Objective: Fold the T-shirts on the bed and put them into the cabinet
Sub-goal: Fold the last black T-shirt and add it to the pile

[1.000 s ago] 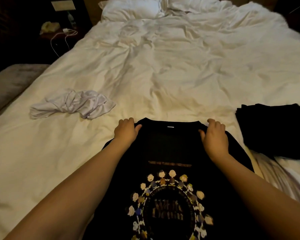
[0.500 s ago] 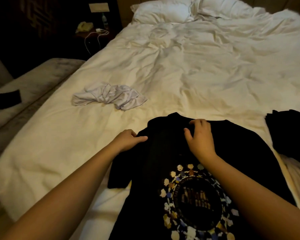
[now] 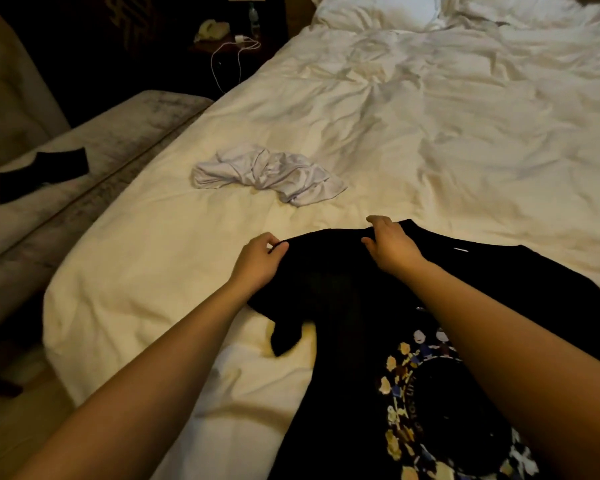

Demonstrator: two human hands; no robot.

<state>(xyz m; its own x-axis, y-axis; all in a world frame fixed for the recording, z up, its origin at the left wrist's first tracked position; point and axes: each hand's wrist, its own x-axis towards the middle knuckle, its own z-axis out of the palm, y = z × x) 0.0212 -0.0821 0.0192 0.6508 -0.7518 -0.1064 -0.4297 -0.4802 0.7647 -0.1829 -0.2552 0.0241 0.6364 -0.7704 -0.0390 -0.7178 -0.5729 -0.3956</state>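
A black T-shirt (image 3: pixel 343 306) with a round printed picture lies face up on the white bed (image 3: pixel 413 133), near its foot. My left hand (image 3: pixel 258 263) pinches the edge of the shirt's left sleeve between thumb and fingers. My right hand (image 3: pixel 390 245) grips the shirt's left shoulder fold, fingers curled over the cloth. The sleeve is drawn in over the body, and its tip hangs out below at the left. A crumpled white T-shirt (image 3: pixel 271 173) lies on the bed beyond my hands.
A grey bench (image 3: pixel 84 161) runs along the bed's left side with a flat black cloth (image 3: pixel 42 174) on it. A nightstand (image 3: pixel 229 39) with a white cable and a bottle stands at the back left. Pillows (image 3: pixel 378 10) lie at the bed's head.
The view has swung left. Both hands moved from the collar and shoulders to the shirt's left side and took hold of the sleeve and shoulder. The dark pile at right has left the view.
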